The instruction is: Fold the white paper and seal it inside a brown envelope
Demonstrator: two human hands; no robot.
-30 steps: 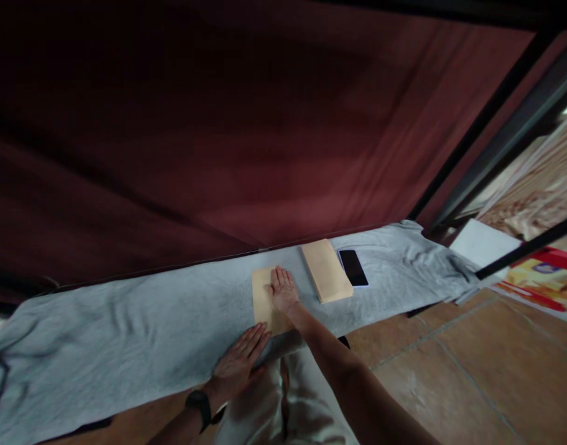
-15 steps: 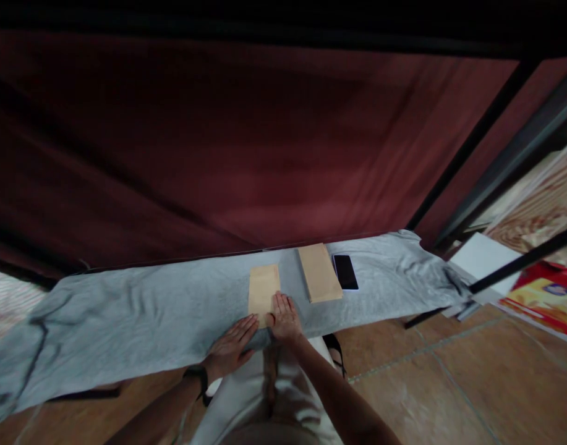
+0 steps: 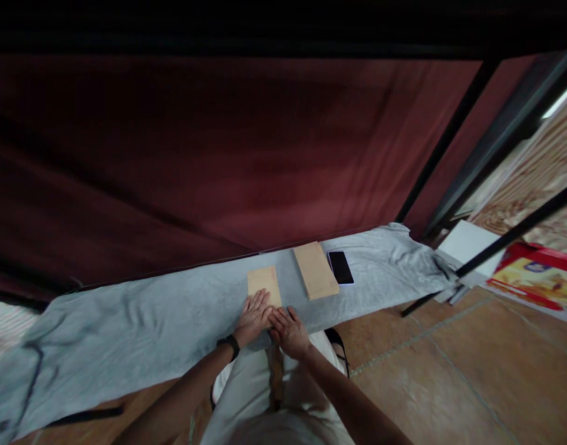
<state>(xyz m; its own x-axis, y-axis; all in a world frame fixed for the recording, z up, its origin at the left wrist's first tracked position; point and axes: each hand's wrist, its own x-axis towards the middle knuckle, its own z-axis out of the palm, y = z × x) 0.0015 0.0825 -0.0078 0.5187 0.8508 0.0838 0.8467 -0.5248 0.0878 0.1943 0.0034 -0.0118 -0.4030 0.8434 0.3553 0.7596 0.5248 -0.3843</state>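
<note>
On the grey cloth (image 3: 148, 321) covering the long surface, a tan paper envelope (image 3: 263, 283) lies flat in front of the person. Both hands press on its near end: the left hand (image 3: 253, 316) and the right hand (image 3: 290, 330) lie palm down, fingers spread, grasping nothing. Just right sits a stack of tan envelopes (image 3: 315, 270), with a black phone (image 3: 341, 267) beside it.
</note>
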